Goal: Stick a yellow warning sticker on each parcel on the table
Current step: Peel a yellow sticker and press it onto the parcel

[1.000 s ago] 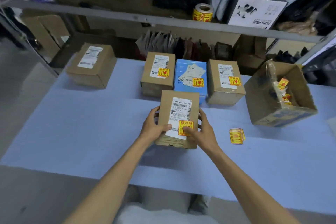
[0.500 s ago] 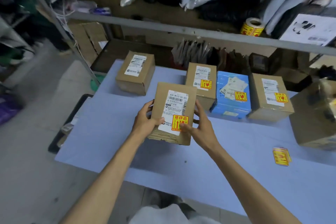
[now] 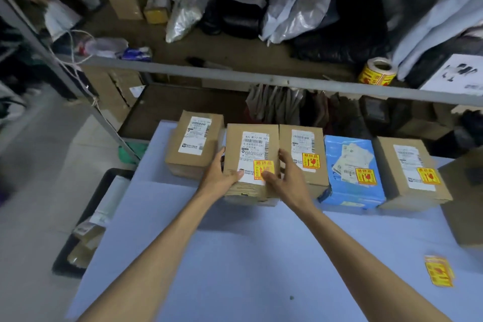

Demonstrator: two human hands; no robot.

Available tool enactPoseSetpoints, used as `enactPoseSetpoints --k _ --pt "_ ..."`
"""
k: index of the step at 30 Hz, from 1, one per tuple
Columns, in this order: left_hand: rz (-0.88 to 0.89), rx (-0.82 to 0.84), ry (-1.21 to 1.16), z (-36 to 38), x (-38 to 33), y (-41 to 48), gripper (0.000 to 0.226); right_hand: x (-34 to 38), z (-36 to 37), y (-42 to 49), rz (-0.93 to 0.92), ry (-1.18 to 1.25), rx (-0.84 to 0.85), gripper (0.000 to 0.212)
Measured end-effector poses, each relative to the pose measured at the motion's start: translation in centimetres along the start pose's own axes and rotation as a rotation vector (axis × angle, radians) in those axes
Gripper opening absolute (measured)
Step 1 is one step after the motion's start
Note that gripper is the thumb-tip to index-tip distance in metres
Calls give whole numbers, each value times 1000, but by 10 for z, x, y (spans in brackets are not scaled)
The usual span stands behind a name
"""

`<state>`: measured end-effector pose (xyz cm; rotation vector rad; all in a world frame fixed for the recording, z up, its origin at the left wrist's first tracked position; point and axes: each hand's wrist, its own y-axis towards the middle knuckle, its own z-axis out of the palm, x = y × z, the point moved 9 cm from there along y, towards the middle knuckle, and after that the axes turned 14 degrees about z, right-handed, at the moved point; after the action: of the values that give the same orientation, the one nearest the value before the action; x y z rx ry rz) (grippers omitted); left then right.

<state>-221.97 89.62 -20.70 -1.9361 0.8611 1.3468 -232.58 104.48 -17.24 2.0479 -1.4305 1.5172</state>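
Toward the far side of the blue tabletop (image 3: 235, 256), the held parcel (image 3: 251, 144) stands in the row, gripped from both sides. The left hand (image 3: 219, 178) curls its fingers (image 3: 221, 155) round the left edge, and the right hand (image 3: 287, 178) wraps the right edge, thumb pressed on the yellow warning sticker (image 3: 261, 168). To its right the second brown parcel (image 3: 303, 144), the blue parcel (image 3: 350, 154) and the end parcel (image 3: 407, 165) each bear a sticker, the bare parcel (image 3: 193, 146) at its left shows only a white label, and loose stickers (image 3: 439, 274) lie near the tabletop's right edge.
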Motion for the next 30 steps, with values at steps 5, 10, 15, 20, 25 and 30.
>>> enactPoseSetpoints --k 5,10,15,20,25,30 --pt "63 32 265 9 0 51 68 2 18 44 -5 -216 1 57" --pt "58 77 364 11 16 78 66 4 37 71 -55 -387 11 67" --pt "13 142 385 19 37 85 76 -6 57 77 -25 -558 30 75" --pt "-1 192 470 21 36 84 77 -11 57 80 -11 -600 -12 71" --pt "115 86 524 -11 9 86 54 2 61 82 5 -653 -63 63" --pt "154 -122 736 -112 10 104 57 54 106 82 -99 -467 19 60"
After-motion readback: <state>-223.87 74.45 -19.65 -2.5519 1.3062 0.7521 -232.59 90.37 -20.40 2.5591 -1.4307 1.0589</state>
